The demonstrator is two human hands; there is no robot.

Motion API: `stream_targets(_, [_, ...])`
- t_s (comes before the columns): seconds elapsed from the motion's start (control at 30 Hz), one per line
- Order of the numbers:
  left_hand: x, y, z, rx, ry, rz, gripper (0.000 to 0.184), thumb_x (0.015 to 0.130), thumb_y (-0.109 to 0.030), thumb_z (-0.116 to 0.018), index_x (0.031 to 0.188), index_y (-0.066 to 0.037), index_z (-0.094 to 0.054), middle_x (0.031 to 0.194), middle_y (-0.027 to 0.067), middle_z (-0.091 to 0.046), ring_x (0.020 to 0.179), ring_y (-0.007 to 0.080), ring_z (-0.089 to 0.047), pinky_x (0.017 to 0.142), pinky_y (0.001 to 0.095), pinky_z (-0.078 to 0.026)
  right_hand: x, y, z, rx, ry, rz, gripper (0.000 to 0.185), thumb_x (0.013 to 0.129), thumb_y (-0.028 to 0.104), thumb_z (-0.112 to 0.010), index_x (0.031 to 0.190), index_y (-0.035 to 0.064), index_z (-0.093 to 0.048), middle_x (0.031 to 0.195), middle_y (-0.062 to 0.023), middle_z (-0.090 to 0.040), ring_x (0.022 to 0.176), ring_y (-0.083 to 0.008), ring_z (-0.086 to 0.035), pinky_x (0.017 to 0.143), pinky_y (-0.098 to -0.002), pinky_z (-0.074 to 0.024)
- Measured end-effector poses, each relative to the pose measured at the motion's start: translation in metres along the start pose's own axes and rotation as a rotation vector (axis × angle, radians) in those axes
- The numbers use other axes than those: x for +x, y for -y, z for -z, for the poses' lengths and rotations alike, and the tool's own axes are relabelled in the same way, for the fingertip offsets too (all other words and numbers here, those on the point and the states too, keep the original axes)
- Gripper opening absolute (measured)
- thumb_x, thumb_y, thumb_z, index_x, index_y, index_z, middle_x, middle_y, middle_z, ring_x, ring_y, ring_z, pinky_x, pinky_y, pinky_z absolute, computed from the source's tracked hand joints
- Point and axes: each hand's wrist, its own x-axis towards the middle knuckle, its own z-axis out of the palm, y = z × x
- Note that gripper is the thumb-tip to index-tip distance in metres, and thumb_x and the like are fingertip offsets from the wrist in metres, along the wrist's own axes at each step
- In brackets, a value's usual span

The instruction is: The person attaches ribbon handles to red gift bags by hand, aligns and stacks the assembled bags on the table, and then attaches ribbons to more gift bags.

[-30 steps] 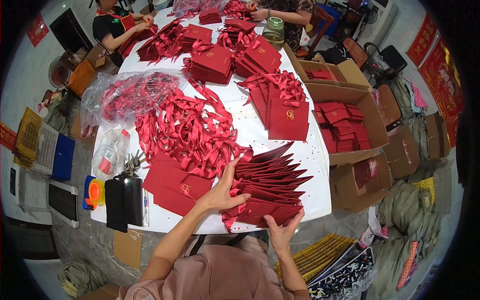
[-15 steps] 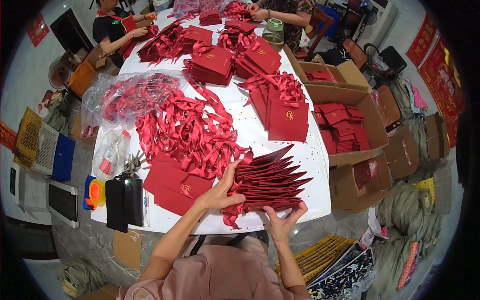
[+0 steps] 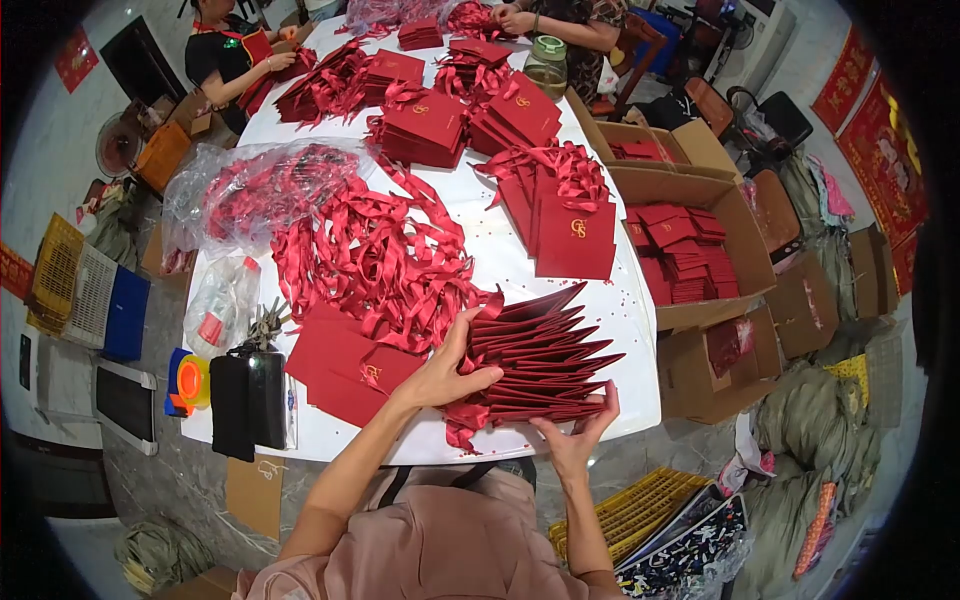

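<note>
A stack of red paper gift bags [image 3: 540, 350] stands on its edges at the near end of the table, fanned open toward the right. At its left side, where red ribbon handles [image 3: 463, 425] hang out, my left hand [image 3: 445, 375] clasps the bags with the thumb across them. My right hand [image 3: 578, 435] holds the near right corner, thumb and fingers on either side of it. Left of the stack lie flat red bags [image 3: 350, 365] with a gold logo. Behind them spreads a large heap of loose red ribbons [image 3: 375, 260].
Finished-looking bag piles [image 3: 575, 230] sit farther up the white table [image 3: 490, 225]. Cardboard boxes [image 3: 700, 320] with red bags line the right side. A black pouch [image 3: 232, 405], keys and orange tape [image 3: 192, 382] lie at left. Two people work at the far end.
My right hand has shifted slightly up and right along the stack's near corner, its fingers now wrapped higher. The stack is a little more pressed together; my left thumb has moved slightly up and right.
</note>
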Motion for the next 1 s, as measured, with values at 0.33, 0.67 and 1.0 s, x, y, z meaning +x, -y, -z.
stream_targets(0.33, [-0.002,0.001,-0.002,0.066,0.018,0.046,0.092,0.094,-0.03,-0.064,0.154,0.003,-0.004,0.154,0.0237,-0.025,0.144,0.0269,-0.024,0.119,0.0375,-0.018,0.001,-0.014,0.002,-0.182,-0.054,0.111,0.086,0.061,0.018,-0.096,0.123,0.0015,-0.038,0.117,-0.0078,-0.039,0.109,-0.0203,-0.045,0.098,-0.0351,-0.0403])
stream_targets(0.67, [-0.002,-0.006,-0.009,0.116,-0.069,0.054,0.084,0.097,-0.041,-0.059,0.148,0.008,-0.014,0.148,0.0307,-0.028,0.144,0.0368,-0.027,0.118,0.0416,-0.02,-0.009,-0.023,0.024,0.093,0.162,0.007,0.074,0.059,0.004,-0.091,0.115,0.0082,-0.043,0.096,-0.0013,-0.047,0.085,-0.0111,-0.048,0.077,-0.0243,-0.044])
stream_targets(1.0, [-0.003,-0.008,-0.008,0.076,-0.062,0.043,0.083,0.097,-0.039,-0.06,0.148,0.007,-0.014,0.146,0.0301,-0.029,0.142,0.0359,-0.028,0.117,0.0417,-0.021,-0.002,0.01,-0.023,0.107,-0.038,-0.016,0.098,0.06,0.013,-0.096,0.133,0.0015,-0.033,0.126,-0.0107,-0.042,0.117,-0.0234,-0.047,0.104,-0.0364,-0.0393])
